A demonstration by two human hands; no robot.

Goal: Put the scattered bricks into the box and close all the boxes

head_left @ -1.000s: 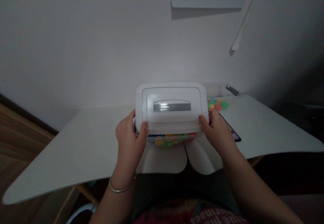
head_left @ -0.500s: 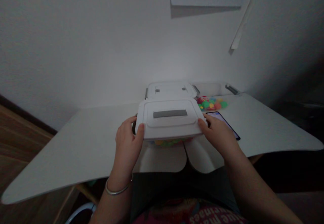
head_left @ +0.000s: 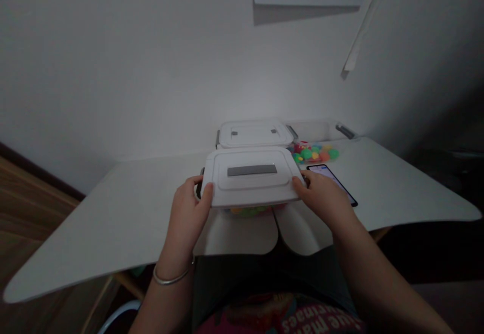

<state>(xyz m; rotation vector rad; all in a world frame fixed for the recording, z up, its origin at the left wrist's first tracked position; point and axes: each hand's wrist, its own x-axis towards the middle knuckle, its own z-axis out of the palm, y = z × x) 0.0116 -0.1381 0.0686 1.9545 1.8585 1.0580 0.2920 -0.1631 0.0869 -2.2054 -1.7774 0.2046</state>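
A clear storage box point(head_left: 254, 185) with a white lid and a grey handle strip is in front of me, its lid on. Through its front side, colourful pieces show just below the lid's edge. My left hand point(head_left: 190, 205) grips the box's left end, thumb on the lid and fingers around the side. At the opposite end my right hand point(head_left: 321, 190) holds it the same way, thumb on the lid's right corner. The fingertips of both hands are partly hidden by the box.
Behind the box stands another white-lidded box point(head_left: 252, 135) against the wall. To its right are a bag of coloured pieces point(head_left: 317, 153) and a clear container with a grey latch point(head_left: 345, 131). A lit phone point(head_left: 342, 189) lies beside my right hand on the white table point(head_left: 124, 223).
The box and both hands appear slightly further left in view, with the grip unchanged. The whole view has shifted a little.
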